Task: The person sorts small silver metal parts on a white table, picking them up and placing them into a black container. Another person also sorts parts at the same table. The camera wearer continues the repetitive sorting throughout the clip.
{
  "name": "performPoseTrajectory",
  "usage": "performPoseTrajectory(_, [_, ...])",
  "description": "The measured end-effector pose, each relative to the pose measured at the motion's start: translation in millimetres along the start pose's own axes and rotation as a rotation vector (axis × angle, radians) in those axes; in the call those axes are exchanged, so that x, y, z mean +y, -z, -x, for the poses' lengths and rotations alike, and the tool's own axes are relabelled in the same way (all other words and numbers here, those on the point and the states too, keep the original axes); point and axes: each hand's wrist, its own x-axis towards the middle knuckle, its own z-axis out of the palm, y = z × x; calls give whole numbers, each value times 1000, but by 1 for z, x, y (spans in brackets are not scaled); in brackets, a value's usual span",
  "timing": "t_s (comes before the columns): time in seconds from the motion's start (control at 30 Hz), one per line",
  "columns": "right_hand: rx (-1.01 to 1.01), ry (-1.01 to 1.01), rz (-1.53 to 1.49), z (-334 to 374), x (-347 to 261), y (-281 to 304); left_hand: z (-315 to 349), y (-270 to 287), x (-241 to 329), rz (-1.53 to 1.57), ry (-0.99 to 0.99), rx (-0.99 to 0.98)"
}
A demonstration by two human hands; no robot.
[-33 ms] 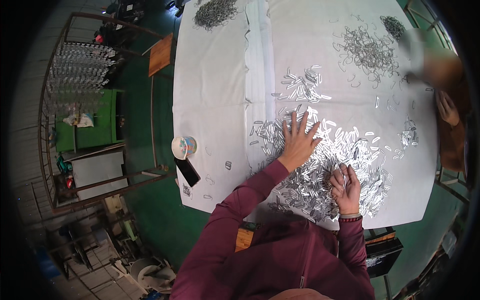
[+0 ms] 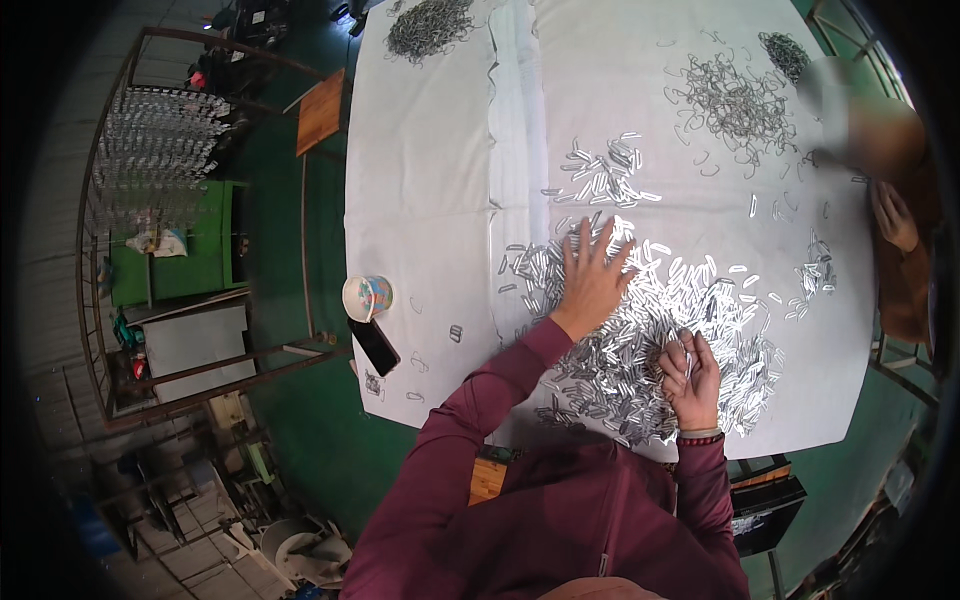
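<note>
A wide pile of small, shiny oblong metal pieces [image 2: 640,325] spreads over the white-covered table in front of me. My left hand [image 2: 592,290] lies on its far left part, palm down, with fingers spread and nothing gripped. Closer to me on the right, my right hand [image 2: 692,380] is over the pile, its fingers curled and the thumb near the fingertips. What sits between those fingertips is too small to make out. Just beyond my left hand lies a smaller cluster of the same metal pieces [image 2: 608,170].
Bent wire hooks [image 2: 740,110] lie heaped at the far right, and a darker wire heap [image 2: 430,28] at the far left. A paper cup [image 2: 368,297] and a black phone [image 2: 375,346] are near the left edge. At the right edge sits another person [image 2: 905,240].
My left hand has shifted very slightly to the left, fingers still spread. My right hand stays in place.
</note>
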Motion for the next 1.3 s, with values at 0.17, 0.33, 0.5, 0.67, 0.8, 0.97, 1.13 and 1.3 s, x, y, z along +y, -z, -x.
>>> performPoseTrajectory(0.17, [28, 19, 9, 1, -3, -2, -82, 15, -44, -39, 36, 236])
performPoseTrajectory(0.33, [-20, 42, -16, -3, -9, -1, -147, -3, -78, 127, -97, 224])
performPoseTrajectory(0.5, [20, 70, -26, -2, -12, 0, -149, 2, -71, 233, -20, 170])
performPoseTrajectory(0.67, [-3, 57, -29, -2, -15, 3, -104, 36, -64, 593, 121, 145])
performPoseTrajectory(0.8, [-1, 57, -17, -4, -12, 2, -73, 44, -69, 1298, 557, -218])
performPoseTrajectory(0.97, [-29, 45, -25, -2, -2, -6, -50, 28, -84, 1519, 605, -218])
performPoseTrajectory(1.13, [-47, 33, -22, 3, 3, -2, -38, 25, -86, 1732, 601, -256])
performPoseTrajectory(1.3, [-64, 49, 2, 10, 8, -2, -32, 36, -74, 1542, 613, -161])
